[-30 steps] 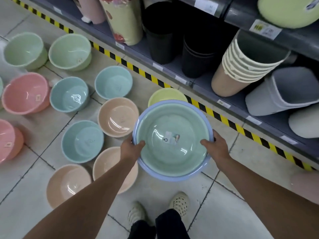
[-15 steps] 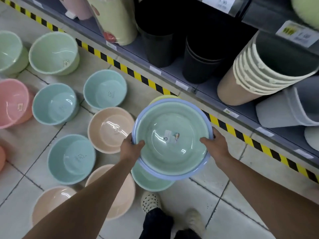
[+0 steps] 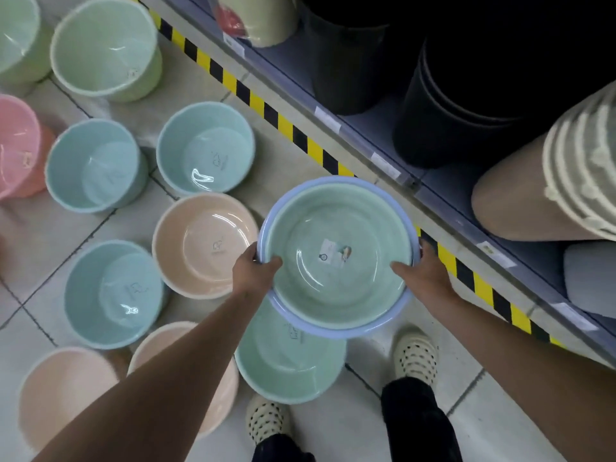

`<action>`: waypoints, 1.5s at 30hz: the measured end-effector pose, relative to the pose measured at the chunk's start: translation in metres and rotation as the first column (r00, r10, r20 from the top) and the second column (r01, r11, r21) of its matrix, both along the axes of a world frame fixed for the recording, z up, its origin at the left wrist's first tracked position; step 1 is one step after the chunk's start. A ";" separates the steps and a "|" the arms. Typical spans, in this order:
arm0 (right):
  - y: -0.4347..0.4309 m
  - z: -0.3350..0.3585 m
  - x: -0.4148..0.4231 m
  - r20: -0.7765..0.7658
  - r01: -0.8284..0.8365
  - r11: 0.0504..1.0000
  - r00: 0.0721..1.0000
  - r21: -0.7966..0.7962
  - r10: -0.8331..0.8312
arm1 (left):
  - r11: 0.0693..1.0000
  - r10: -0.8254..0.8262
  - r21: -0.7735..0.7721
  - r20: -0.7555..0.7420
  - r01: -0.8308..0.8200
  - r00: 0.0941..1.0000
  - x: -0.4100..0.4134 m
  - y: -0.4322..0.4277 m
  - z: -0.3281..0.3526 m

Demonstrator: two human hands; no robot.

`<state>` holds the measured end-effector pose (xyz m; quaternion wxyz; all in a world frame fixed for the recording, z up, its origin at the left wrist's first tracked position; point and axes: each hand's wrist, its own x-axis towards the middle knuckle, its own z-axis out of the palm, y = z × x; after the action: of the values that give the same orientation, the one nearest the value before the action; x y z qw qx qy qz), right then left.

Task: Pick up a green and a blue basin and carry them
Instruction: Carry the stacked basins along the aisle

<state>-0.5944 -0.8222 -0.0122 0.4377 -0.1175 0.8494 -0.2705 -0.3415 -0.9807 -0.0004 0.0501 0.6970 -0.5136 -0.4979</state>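
Floor: tiled floor (image 3: 350, 425), loose basins.
Load: green basin (image 3: 336, 261) nested in blue basin (image 3: 336, 332).
Grip: left hand (image 3: 255, 270), right hand (image 3: 421, 273) clasp opposite rims.

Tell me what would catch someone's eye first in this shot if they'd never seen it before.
First, the green basin nested inside a blue basin, held above the floor in mid-frame by the left hand and right hand at opposite rims. Next, the spread of pastel basins on the tiled floor to the left: blue, peach, green, pink. Then the yellow-and-black hazard tape running diagonally along the shelf base.
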 end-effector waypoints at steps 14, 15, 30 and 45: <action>-0.046 -0.117 -0.063 -0.019 -0.088 0.996 0.996 0.015 0.088 | 0.990 0.144 -0.005 -0.024 -0.144 0.989 -0.058 -0.015 -0.121; -0.044 -0.123 -0.064 -0.019 -0.089 0.996 0.996 0.022 0.089 | 0.989 0.146 -0.003 -0.028 -0.146 0.989 -0.058 -0.014 -0.128; -0.023 -0.192 -0.059 0.058 -0.099 0.994 0.993 -0.043 0.101 | 0.984 0.177 0.022 -0.034 -0.176 0.984 -0.045 0.001 -0.203; -0.013 -0.157 -0.059 0.052 0.218 0.974 0.975 -0.067 -0.214 | 0.888 0.396 0.328 -0.186 -0.323 0.899 -0.053 0.004 -0.170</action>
<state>-0.6533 -0.8356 -0.1688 0.4201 -0.0341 0.8367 -0.3496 -0.3943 -0.9768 -0.1701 0.1038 0.7125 -0.2859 -0.6324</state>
